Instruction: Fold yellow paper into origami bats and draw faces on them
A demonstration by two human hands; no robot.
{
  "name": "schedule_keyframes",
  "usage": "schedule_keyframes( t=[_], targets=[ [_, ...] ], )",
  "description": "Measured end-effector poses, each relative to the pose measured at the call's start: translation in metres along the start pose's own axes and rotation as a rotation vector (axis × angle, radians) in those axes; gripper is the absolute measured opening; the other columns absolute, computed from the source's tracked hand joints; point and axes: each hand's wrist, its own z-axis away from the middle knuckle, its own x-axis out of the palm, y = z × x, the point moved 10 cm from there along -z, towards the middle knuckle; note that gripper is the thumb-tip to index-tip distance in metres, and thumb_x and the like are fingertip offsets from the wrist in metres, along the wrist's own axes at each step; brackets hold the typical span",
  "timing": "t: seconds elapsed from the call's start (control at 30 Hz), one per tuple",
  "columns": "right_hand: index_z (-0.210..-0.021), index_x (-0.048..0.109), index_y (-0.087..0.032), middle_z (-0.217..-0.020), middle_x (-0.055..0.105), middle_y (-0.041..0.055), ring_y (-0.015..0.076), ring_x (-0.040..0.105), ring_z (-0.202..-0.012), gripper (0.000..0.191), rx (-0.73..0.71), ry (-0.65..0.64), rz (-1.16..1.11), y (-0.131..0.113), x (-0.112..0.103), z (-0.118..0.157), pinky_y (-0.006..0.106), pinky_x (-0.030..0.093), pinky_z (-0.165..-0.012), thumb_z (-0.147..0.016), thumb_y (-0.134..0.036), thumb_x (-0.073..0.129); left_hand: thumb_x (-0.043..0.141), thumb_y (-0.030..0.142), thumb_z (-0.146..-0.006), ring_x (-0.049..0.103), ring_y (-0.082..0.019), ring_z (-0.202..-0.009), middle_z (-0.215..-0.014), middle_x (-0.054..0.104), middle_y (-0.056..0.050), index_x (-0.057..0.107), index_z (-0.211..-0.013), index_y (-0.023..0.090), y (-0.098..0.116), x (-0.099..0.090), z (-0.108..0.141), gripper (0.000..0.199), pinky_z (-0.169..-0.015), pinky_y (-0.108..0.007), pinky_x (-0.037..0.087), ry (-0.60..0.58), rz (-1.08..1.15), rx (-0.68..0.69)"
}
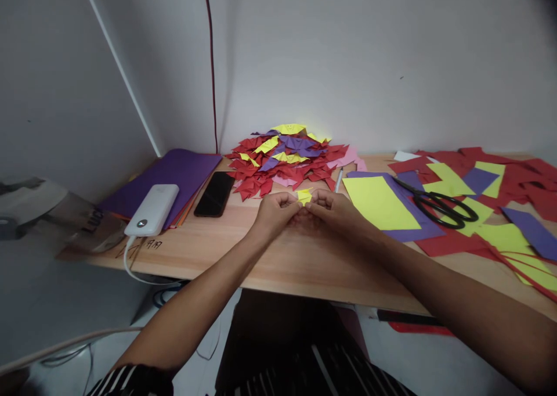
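Observation:
Between my two hands is a small folded piece of yellow paper [304, 196], held just above the front part of the wooden desk [270, 256]. My left hand [278, 211] pinches its left side with thumb and fingers. On the right side, my right hand [327, 208] grips it the same way. My fingers cover much of the paper, so its full shape is hidden. Right behind my hands lies a heap of folded paper figures [282, 158] in red, yellow, purple and pink, some with small drawn faces.
Left of my hands lie a black phone [214, 194], a white power bank [152, 210] with a cable, and purple paper sheets [174, 169]. A pen [338, 180], a yellow sheet [383, 203], black scissors [439, 204] and red paper scraps [522, 181] lie to the right.

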Motion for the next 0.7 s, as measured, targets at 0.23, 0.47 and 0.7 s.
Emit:
schedule_keyframes(
  t=[0.23, 0.47, 0.7],
  targets=[
    [-0.073, 0.051, -0.020, -0.065, 0.060, -0.0019, 0.0119, 0.056, -0.056, 0.013, -0.001, -0.021, -0.045, -0.0030, 0.0013, 0.0011, 0.025, 0.044, -0.053, -0.078, -0.029, 0.058, 0.066, 0.022, -0.071, 0.055, -0.008, -0.046, -0.057, 0.063, -0.002, 0.060, -0.066, 0.011, -0.0001, 0.0005, -0.0006, 0.013, -0.048, -0.019, 0.042, -0.006, 0.013, 0.000],
    [-0.071, 0.053, -0.021, -0.067, 0.061, -0.0011, 0.0117, 0.055, -0.055, 0.008, -0.016, -0.015, 0.009, -0.0032, 0.0007, 0.0000, 0.025, 0.044, -0.052, -0.078, -0.024, 0.056, 0.065, 0.022, -0.071, 0.054, -0.007, -0.045, -0.058, 0.064, -0.003, 0.060, -0.067, 0.011, -0.0068, 0.0031, -0.0028, 0.013, -0.047, -0.019, 0.041, -0.035, -0.013, -0.017],
    [-0.070, 0.050, -0.022, -0.061, 0.059, -0.0027, 0.0134, 0.054, -0.054, 0.013, -0.023, -0.010, 0.074, -0.0033, -0.0007, 0.0002, 0.026, 0.040, -0.051, -0.077, -0.027, 0.059, 0.065, 0.023, -0.072, 0.053, -0.007, -0.043, -0.053, 0.060, -0.001, 0.060, -0.066, 0.012, -0.0059, 0.0015, -0.0030, 0.014, -0.045, -0.019, 0.040, -0.009, -0.042, -0.001]
  ],
)
